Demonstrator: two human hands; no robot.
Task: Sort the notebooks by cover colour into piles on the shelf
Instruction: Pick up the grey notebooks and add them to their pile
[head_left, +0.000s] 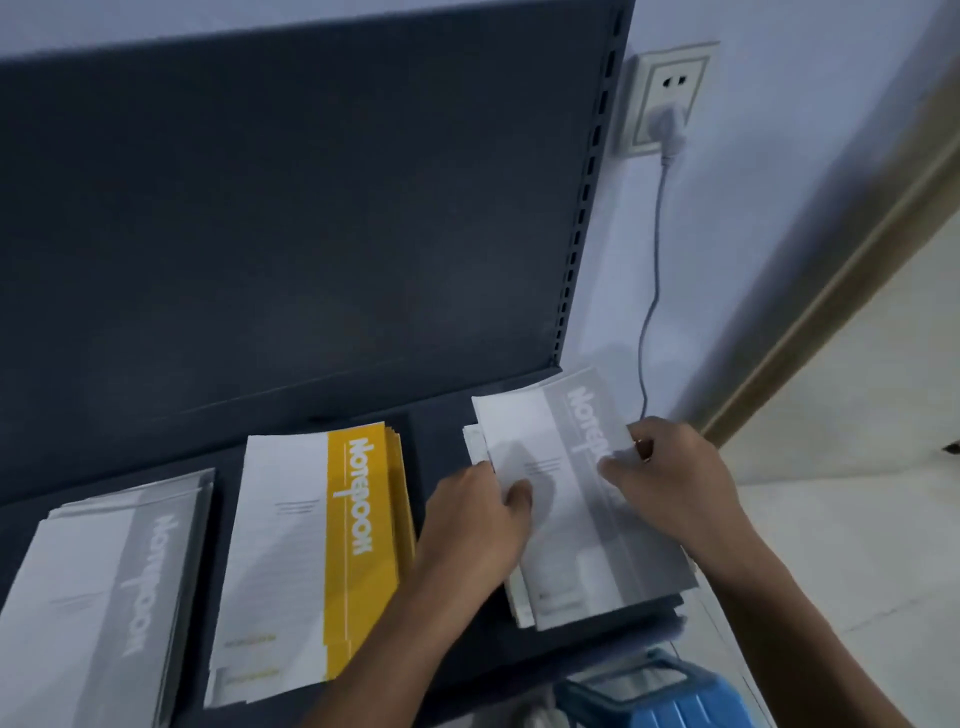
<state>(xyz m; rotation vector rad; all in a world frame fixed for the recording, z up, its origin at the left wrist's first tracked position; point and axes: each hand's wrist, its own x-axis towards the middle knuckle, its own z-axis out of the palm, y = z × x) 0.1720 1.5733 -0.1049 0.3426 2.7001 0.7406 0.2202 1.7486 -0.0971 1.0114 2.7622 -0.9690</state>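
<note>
Dim bluish light, soft motion blur, wide-angle bending at edges

likely a shop: slotted display shelf (291, 208) stacked with notebooks (311, 561).

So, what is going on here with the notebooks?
A person is sorting notebooks on a dark shelf. The left grip and the right grip hold a grey notebook by its sides, on top of the right pile. A yellow pile lies in the middle and a grey pile at the left.
</note>
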